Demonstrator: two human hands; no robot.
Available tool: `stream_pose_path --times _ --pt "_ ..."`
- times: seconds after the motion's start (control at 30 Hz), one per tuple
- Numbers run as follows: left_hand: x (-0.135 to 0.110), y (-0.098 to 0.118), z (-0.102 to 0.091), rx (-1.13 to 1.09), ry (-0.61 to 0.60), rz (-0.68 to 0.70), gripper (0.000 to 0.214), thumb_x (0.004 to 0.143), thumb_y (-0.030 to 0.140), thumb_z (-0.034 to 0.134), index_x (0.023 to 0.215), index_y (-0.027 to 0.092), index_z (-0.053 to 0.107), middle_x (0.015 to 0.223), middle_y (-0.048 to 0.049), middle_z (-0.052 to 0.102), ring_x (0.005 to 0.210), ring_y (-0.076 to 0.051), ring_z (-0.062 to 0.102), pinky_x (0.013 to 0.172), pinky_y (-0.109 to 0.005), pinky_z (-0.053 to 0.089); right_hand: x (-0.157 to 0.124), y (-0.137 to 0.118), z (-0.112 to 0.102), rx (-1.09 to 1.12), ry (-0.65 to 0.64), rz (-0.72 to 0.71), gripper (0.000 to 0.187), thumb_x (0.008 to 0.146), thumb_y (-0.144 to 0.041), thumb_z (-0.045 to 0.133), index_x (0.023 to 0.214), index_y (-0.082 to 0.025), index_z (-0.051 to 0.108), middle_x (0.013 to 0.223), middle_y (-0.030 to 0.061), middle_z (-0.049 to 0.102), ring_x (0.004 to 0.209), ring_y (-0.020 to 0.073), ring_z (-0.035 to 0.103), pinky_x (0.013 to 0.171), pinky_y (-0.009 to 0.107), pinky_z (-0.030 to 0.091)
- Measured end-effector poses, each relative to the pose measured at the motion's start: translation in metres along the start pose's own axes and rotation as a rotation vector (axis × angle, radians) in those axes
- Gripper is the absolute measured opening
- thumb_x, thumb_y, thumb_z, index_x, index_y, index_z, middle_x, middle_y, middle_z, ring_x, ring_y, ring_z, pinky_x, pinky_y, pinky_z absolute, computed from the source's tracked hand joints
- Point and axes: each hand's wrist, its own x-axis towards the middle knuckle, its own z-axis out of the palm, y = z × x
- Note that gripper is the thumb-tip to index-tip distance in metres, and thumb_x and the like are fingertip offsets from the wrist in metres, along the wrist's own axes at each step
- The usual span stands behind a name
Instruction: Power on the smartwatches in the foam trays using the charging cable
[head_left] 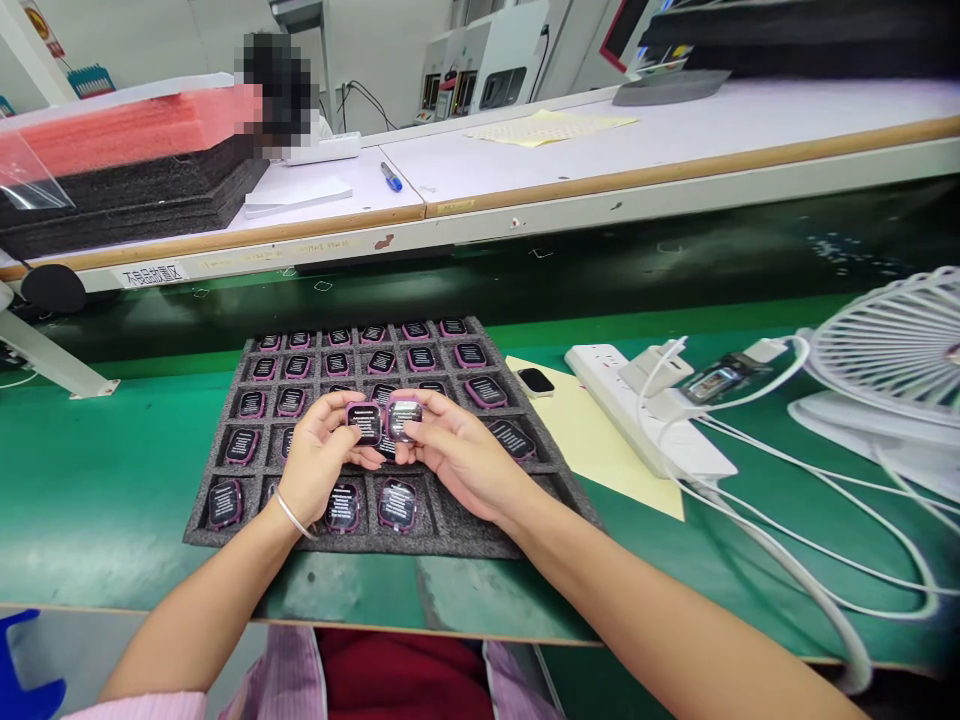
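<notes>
Pinched in my left hand (324,445) is a purple-framed smartwatch (365,422) with white text on its dark screen. My right hand (457,445) grips a second smartwatch (405,418), whose screen catches a bright reflection. The two watches are held side by side, screens up, above a dark grey foam tray (442,540). Several more purple smartwatches, such as one at the front (397,503), lie in the tray's compartments, most with lit text. My hands and forearms hide part of the tray's middle and right side.
Right of the tray, a silver-edged watch (535,381) lies by a yellow sheet (600,430). Beyond it are a white power strip (645,410), a charging plug with cables, and a white fan (892,350). A raised shelf (540,175) behind carries black foam stacks and a blue pen (391,177).
</notes>
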Motion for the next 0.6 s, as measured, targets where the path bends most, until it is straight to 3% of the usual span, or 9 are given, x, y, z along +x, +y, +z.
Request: stream_pose_path --times 0.6 --pt "-0.0001 -0.0009 -0.0015 0.021 -0.007 0.021 0.043 0.069 0.029 0.071 0.108 0.017 0.056 0.090 0.0003 0.066 0.053 -0.012 0.068 0.054 -0.024 0.060 -0.0038 -0.0011 0.0029 -0.081 -0.011 -0.049 0.044 0.077 -0.027 0.076 0.117 -0.020 0.060 0.087 0.0000 0.064 0.067 0.0141 0.060 0.066 0.030 0.046"
